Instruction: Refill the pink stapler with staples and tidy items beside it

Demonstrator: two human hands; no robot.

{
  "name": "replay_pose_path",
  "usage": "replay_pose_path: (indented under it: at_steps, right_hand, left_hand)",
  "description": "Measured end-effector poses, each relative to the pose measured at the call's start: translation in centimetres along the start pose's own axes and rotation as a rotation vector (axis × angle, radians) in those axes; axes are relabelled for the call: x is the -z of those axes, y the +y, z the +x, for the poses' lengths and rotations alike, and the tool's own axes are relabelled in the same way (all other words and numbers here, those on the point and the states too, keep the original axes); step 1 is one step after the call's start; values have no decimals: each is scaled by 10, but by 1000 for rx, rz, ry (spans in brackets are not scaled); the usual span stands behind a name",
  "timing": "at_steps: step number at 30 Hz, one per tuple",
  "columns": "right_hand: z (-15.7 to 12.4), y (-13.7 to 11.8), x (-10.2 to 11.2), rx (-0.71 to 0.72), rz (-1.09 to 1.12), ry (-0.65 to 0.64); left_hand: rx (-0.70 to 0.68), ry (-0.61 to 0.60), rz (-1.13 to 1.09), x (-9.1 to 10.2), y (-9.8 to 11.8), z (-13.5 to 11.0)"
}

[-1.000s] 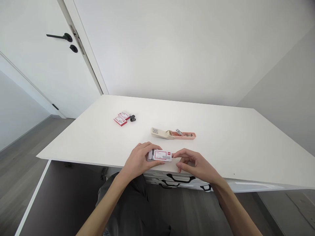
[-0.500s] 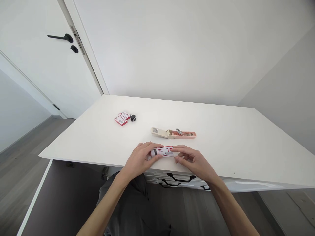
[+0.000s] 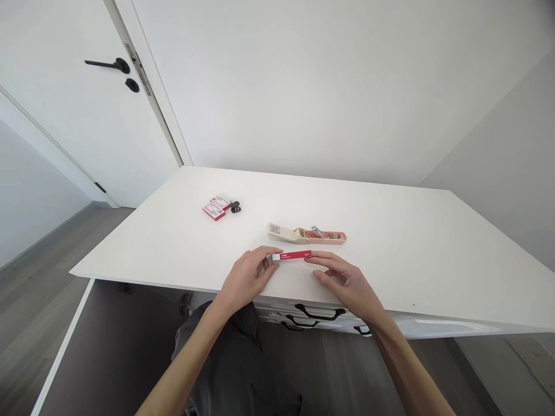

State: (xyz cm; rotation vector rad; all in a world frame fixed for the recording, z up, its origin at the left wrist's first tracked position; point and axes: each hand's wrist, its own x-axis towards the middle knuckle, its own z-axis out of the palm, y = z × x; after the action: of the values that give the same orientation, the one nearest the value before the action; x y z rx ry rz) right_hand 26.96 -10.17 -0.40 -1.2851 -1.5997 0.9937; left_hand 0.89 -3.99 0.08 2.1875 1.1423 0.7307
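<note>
The lap, in dark trousers (image 3: 238, 358), sits nearest, below the table edge, with drawers carrying black pulls (image 3: 319, 313) set under the white tabletop (image 3: 403, 242). Just in from that edge are the two bare hands. The left hand (image 3: 248, 273) has its thumb and index finger closed around the left end of a slim box (image 3: 296, 255), whose narrow red side faces up. The right hand (image 3: 349, 283) is loosely curled, its leading fingertips meeting the box's right end and its thumb well apart from them, with no grip around it. The box lies between the hands, near the front edge; whether it touches the tabletop cannot be told. Just beyond it is an opened case, its cream lid (image 3: 284, 232) folded out to the left and its peach tray (image 3: 340, 241) holding small metal pieces. Farther off, to the left, two red-and-white boxes (image 3: 215, 208) lie side by side, next to small black items (image 3: 235, 207). Behind stands a pale wall (image 3: 303, 92), with a black-handled door (image 3: 65, 115) at left.
</note>
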Motion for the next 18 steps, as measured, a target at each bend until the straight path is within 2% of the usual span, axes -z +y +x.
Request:
replay_pose_path:
  at_steps: [8,13,18]
  right_hand:
    - [0,2,1,-6,25,10]
    - [-1,6,3,-19,106,61]
    - [-2,5,7,-33,174,31]
  left_hand:
    - [42,25,12,-2,-2,0]
    - [64,36,10,-2,-2,-1]
    - [61,47,13,-2,-3,-1]
